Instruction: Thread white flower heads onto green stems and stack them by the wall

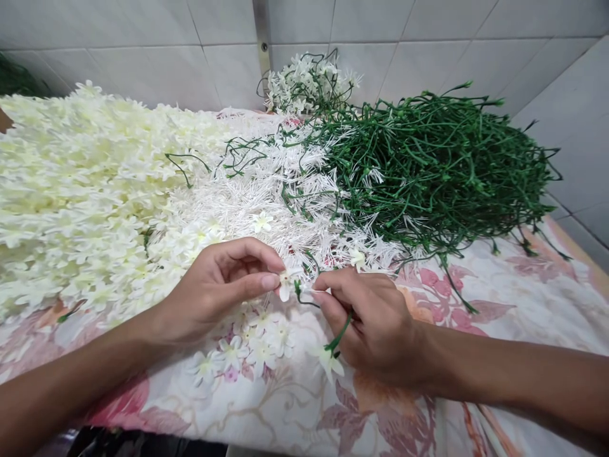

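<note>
Between thumb and forefinger, my left hand pinches a small white artificial flower. My right hand, a short way to the right, is closed on a green plastic stem. One end of this stem carries a white blossom that hangs below my fingers. Its other green tip points up beside the flower in my left hand; whether the two touch I cannot tell. Beneath my hands, several loose white flowers lie on the floral cloth.
A wide heap of cream-white flower heads covers the left. White stamen pieces are spread in the middle. Green stems form a big tangled pile at right. A bunch of assembled flowers sits against the tiled wall.
</note>
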A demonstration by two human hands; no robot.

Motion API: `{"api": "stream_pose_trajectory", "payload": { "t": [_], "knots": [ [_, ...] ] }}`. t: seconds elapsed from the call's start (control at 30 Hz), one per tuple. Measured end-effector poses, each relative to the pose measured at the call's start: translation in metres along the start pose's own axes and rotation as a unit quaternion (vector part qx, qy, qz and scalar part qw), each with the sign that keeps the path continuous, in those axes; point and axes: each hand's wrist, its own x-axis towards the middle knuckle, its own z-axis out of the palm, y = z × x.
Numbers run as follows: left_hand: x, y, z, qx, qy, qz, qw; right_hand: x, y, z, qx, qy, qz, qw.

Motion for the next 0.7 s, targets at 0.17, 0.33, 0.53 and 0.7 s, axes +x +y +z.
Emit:
{"api": "stream_pose_trajectory", "payload": {
  "t": [0.17, 0.33, 0.53, 0.7],
  "knots": [
    [-0.0028, 0.0042, 0.0019, -0.113, -0.002, -0.048, 0.992, 0.002, 0.0007, -0.0011, 0.021, -0.008, -0.004, 1.0],
    [-0.0001, 0.0067, 0.0011, 0.089, 0.05, 0.023, 0.995, 0.0035, 0.0002, -0.0056, 0.046, -0.021, 0.016, 0.999],
    [-0.0032, 0.0048, 0.0051, 0.069, 0.028, 0.03, 0.997, 0.0048, 0.0, -0.0072, 0.052, -0.039, 0.003, 0.998],
    [-0.0065, 0.0012, 0.0087, 0.002, -0.014, -0.005, 1.0, 0.0039, 0.0016, -0.0069, 0.044, -0.051, -0.067, 0.995]
  ]
}}
